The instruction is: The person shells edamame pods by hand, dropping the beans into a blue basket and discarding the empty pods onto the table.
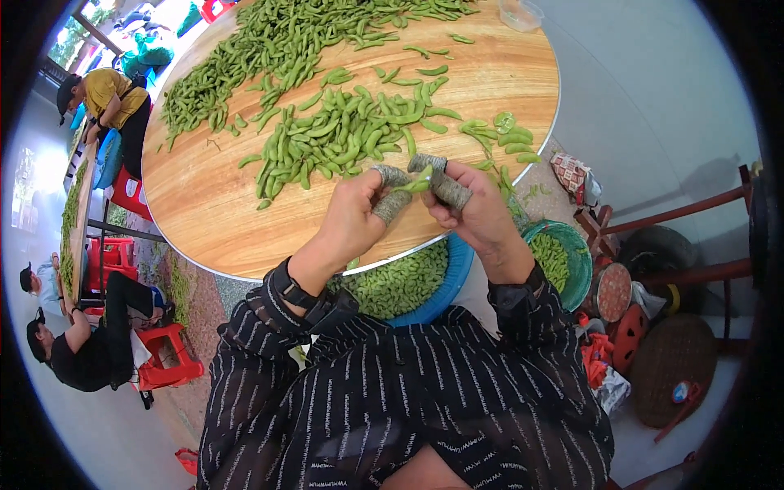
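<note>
Presently, green soybean pod: held in the air between two hands, above the near part of the tabletop, lying a little slanted, its right end higher.
Left hand: curled, with thumb and forefinger pinching at the left end of the pod.
Right hand: also curled, with thumb and forefinger gripping the pod from its right end.
Finger wraps: grey-green and ribbed, worn around the thumb and forefinger of each hand.
Near heap of pods: on the table, just beyond the hands, loosely spread.
Far heap of pods: bigger and denser, toward the far left side of the table.
Round table: wood-grain top, with pale edge.
Blue basin: below the near edge of the table, partly covered by it, filled with small green pieces; whether beans or pods, I cannot tell.
Green bucket: near the right wrist, lower than the table, also with green pieces inside.
Striped shirt: black with white broken lines, on the person who works.
Co-worker in yellow top: at the left, leaning toward a long table which bears green pods.
Red stool: at lower left, beside another person in black.
</note>
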A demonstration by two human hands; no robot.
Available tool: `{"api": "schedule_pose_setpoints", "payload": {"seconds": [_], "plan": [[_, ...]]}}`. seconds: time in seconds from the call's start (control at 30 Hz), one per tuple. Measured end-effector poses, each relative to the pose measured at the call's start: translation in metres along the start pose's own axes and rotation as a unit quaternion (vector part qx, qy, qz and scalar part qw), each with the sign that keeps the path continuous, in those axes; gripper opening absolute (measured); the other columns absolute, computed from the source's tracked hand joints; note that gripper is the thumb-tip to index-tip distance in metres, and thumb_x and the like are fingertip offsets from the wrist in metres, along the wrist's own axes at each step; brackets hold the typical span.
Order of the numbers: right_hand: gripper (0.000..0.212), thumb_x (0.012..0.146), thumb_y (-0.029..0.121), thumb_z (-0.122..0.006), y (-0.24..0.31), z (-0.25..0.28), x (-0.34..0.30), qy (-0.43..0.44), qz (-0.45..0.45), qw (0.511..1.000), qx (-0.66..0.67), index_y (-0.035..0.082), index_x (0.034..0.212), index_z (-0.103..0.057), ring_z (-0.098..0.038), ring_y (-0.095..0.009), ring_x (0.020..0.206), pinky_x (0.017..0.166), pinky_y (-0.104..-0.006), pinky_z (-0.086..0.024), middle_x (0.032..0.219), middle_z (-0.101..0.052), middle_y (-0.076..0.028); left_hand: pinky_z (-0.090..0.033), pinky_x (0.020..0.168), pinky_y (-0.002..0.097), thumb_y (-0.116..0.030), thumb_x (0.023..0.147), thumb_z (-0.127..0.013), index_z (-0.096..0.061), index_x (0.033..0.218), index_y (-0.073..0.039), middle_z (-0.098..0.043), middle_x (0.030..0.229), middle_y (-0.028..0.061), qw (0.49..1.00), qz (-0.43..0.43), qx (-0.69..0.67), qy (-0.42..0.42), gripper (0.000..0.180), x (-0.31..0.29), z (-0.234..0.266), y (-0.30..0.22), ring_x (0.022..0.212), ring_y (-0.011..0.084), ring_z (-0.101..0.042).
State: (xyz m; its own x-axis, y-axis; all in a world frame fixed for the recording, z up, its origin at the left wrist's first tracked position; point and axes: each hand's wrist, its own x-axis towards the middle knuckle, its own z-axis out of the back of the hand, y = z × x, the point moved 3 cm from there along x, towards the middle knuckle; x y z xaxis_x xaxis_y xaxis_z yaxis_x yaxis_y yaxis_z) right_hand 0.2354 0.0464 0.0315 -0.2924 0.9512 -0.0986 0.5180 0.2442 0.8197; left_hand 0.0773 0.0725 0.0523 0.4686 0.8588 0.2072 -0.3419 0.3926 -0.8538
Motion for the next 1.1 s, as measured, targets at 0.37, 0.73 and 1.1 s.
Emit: {"api": "schedule_pose_setpoints", "payload": {"seconds": [0.37, 0.73, 1.1], "plan": [[0.021, 0.071, 0.018, -0.058, 0.072, 0.076, 0.048, -0.219, 0.114, 0.644, -0.724, 0.004, 0.087, -0.060, -0.056, -0.032, 0.078, 0.066, -0.0375, -0.044, 0.081, -0.059, -0.018, -0.040, 0.055, 0.0223, -0.011, 0.074, -0.064, -0.055, 0.095, -0.001, -0.053, 0.068, 0.0027, 0.995, 0.004, 0.014, 0.099, 0.025, 0.018, -0.030, -0.005, 0.060, 0.0093, -0.047], [0.013, 0.067, 0.007, -0.056, 0.054, 0.048, 0.048, -0.081, 0.220, 0.654, -0.719, 0.004, 0.079, -0.057, -0.051, -0.033, 0.071, 0.061, -0.0378, -0.041, 0.074, -0.053, -0.015, -0.041, 0.060, 0.0258, -0.009, 0.082, -0.052, -0.054, 0.094, 0.002, -0.056, 0.073, 0.0033, 0.999, -0.008, 0.002, 0.036, 0.016, 0.041, -0.010, 0.017, 0.067, 0.0103, -0.047], [0.018, 0.070, 0.008, -0.054, 0.014, -0.011, -0.001, -0.045, 0.203, 0.788, -0.579, 0.004, 0.087, -0.052, -0.050, -0.037, 0.074, 0.062, -0.0426, -0.040, 0.077, -0.051, -0.017, -0.038, 0.057, 0.0268, -0.007, 0.082, -0.048, -0.047, 0.088, 0.000, -0.047, 0.070, 0.0032, 0.997, -0.003, 0.017, 0.071, 0.009, 0.008, 0.015, 0.018, 0.065, 0.0130, -0.046]]}}
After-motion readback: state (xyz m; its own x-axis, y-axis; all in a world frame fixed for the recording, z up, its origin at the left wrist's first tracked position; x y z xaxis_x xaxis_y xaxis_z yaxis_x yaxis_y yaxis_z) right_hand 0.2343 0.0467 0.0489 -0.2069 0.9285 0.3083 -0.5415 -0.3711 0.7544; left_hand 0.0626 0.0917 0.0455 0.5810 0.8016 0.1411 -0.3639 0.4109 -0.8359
